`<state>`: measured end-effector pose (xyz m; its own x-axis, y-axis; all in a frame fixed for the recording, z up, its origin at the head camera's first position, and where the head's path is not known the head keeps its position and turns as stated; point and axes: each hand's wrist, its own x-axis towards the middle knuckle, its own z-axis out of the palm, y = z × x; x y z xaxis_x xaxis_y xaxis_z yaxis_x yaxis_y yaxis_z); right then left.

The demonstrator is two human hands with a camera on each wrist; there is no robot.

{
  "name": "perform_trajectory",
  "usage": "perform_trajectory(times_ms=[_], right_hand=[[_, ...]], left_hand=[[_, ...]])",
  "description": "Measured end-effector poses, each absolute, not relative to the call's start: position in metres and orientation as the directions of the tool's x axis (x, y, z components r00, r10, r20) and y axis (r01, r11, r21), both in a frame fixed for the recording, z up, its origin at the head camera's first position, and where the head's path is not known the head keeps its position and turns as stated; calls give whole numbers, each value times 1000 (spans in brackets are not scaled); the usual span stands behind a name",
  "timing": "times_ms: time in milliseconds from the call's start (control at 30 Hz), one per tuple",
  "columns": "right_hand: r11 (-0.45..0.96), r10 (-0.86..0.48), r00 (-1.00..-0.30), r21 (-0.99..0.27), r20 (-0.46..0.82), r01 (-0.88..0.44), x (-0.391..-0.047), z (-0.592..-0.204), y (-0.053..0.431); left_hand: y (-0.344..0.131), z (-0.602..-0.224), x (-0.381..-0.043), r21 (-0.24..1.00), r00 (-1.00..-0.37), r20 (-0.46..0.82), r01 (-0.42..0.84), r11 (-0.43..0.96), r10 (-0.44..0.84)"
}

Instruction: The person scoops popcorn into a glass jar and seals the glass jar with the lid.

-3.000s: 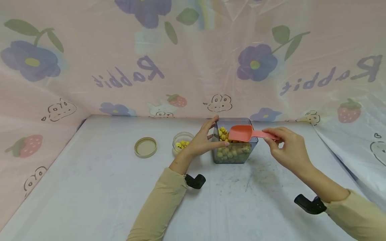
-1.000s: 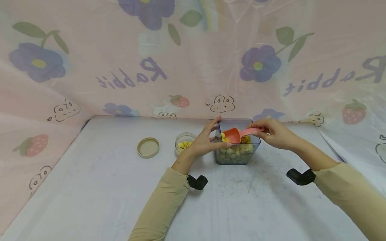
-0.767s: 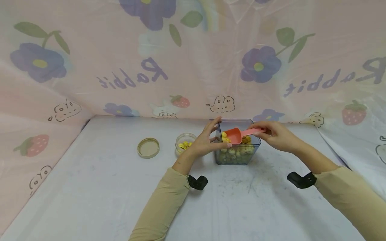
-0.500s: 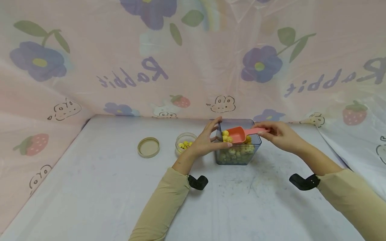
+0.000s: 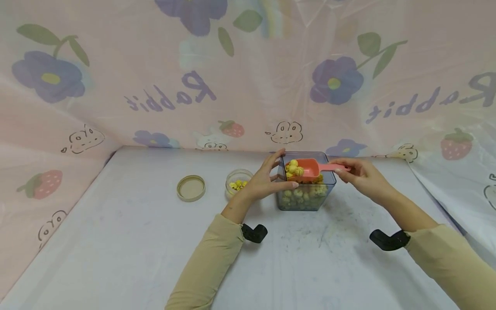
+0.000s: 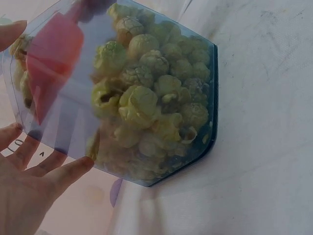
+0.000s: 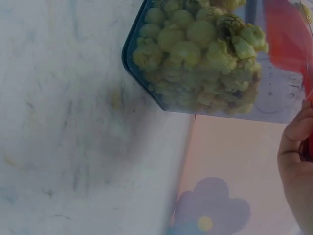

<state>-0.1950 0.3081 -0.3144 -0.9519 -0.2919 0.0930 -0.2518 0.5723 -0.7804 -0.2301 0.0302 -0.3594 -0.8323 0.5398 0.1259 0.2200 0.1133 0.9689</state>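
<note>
A clear bluish plastic container (image 5: 324, 189) holds yellow popcorn (image 6: 142, 93), which fills its lower part. My left hand (image 5: 260, 183) grips the container's left side, thumb along the near rim and fingers spread on the wall. With thumb and fingers, my right hand (image 5: 366, 177) pinches the handle of a coral-pink scoop (image 5: 311, 170). The scoop's bowl is level with the container's rim, above the popcorn inside, and carries several popcorn pieces (image 5: 293, 168). Through the clear wall, the right wrist view shows part of the red scoop (image 7: 288, 44).
Left of the container, partly behind my left wrist, stands a small round clear jar (image 5: 237, 173) with some popcorn in it. A beige round lid (image 5: 191, 188) lies farther left on the white table (image 5: 155, 249). A patterned pink curtain (image 5: 248, 86) closes off the back.
The scoop dipped among the popcorn, then rose to the container's rim and levelled, now carrying popcorn. My right hand moved slightly right with it. The left hand kept its hold.
</note>
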Motion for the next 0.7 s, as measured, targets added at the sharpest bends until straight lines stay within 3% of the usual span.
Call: perform_trajectory(times_ms=[700], right_hand=[[524,-218,-969,-825,111,-213,-188,-319,311]], left_hand=[[30,-361,-232,969,-834,119,216,121,539]])
